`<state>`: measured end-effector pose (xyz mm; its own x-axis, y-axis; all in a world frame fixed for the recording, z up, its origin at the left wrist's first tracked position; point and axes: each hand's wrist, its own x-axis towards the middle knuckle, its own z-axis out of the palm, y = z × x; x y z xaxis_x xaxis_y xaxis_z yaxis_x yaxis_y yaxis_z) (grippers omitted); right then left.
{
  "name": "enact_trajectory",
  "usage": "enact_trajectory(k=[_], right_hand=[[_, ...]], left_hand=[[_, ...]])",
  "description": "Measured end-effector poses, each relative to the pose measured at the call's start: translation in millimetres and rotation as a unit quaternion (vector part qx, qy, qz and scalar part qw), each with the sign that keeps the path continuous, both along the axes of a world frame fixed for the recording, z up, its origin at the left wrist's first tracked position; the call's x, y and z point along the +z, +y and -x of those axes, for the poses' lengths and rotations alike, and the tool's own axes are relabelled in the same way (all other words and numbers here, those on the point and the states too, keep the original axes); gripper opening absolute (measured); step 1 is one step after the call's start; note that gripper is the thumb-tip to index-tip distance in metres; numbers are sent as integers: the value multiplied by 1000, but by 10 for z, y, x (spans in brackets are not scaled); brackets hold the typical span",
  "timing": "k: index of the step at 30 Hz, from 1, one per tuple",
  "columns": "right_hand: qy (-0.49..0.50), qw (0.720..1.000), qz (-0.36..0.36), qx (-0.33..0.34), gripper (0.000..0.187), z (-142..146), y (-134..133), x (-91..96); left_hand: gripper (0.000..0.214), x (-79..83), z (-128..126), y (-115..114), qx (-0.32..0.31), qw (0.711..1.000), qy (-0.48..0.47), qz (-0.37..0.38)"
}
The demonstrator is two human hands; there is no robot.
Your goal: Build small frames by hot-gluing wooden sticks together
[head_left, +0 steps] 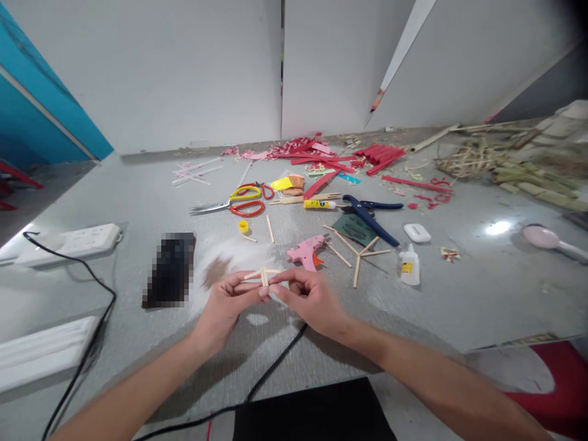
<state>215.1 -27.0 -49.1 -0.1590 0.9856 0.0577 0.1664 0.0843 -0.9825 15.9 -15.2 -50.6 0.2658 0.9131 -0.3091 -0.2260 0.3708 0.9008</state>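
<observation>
You hold a small cluster of pale sticks [264, 277] between your two hands, in front of you over the near part of the grey counter [482, 294]. Your left hand [224, 307] has its thumb and fingers clamped on the sticks from the left. Your right hand [318, 301] pinches them from the other side, thumb and forefinger together. A pair of the sticks stands side by side facing you, and others slant out behind to both sides.

Just beyond your right hand lies the pink glue gun [304, 251], with an orange trigger. To its right is a branching stick frame [358, 260], then the white glue bottle [410, 269]. Behind the frame, the blue cutters [367, 215] rest partly over a dark green sheet [353, 228].

Farther to your left are the scissors [248, 208], blades pointing left, with a yellow cap [243, 227] on their near side. A dark slab [169, 269], blurred over, lies left of your left hand. Red strips [381, 158] sit along the back.
</observation>
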Motion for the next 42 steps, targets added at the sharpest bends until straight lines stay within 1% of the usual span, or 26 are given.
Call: enact_trajectory(k=[3, 8, 10, 15, 17, 19, 22, 25, 27, 29, 31, 32, 34, 35, 36, 37, 39, 40, 42], right_hand=[[-12, 1000, 0, 9, 25, -8, -2, -36], [-25, 999, 18, 20, 28, -13, 0, -41], [-37, 999, 30, 25, 28, -13, -1, -17], [-63, 996, 23, 50, 24, -21, -19, 45], [-75, 995, 26, 52, 26, -28, -27, 43], [-88, 995, 25, 48, 26, -33, -34, 19], [-99, 994, -11, 36, 25, -31, -46, -41], [-126, 989, -64, 34, 25, -36, -68, -88], [-157, 981, -110, 36, 27, -70, -85, -89], [-226, 958, -174, 26, 28, -136, -94, -58], [-341, 916, -211, -21, 30, -219, -83, 0], [-408, 888, -204, -60, 31, -259, -68, 34], [-530, 827, -140, -127, 38, -318, -27, 105], [-574, 801, -100, -137, 43, -333, -5, 138], [-605, 783, -64, -127, 48, -337, 16, 168], [-624, 774, -37, -103, 52, -332, 32, 194], [-637, 769, -4, -54, 56, -302, 52, 229], [-639, 768, 2, -41, 53, -283, 56, 236], [-645, 763, 1, -42, 41, -250, 55, 228]], left_hand=[[36, -20, 1, -5, -19, 1000, 6, -7], [48, 5, 10, -3, -23, 999, 36, -19], [47, 19, 26, 1, -29, 997, 64, -41], [46, 11, 76, -10, -55, 981, 119, -142], [47, -8, 85, -14, -65, 977, 127, -160], [50, -32, 87, -10, -70, 978, 115, -160], [54, -65, 89, 2, -68, 980, 101, -155], [48, -85, 101, 7, -61, 978, 110, -169], [44, -84, 117, 16, -45, 976, 111, -180], [42, -71, 142, 45, 0, 975, 113, -193], [41, -44, 174, 98, 63, 971, 115, -199], [42, -26, 190, 130, 95, 969, 113, -197], [44, 12, 220, 196, 149, 967, 98, -183], [45, 31, 233, 225, 170, 966, 86, -174], [46, 49, 243, 249, 189, 965, 75, -167], [46, 65, 251, 268, 202, 964, 66, -161], [48, 89, 268, 292, 214, 963, 55, -156], [48, 97, 278, 300, 216, 963, 52, -156], [49, 105, 303, 313, 221, 961, 46, -161]])
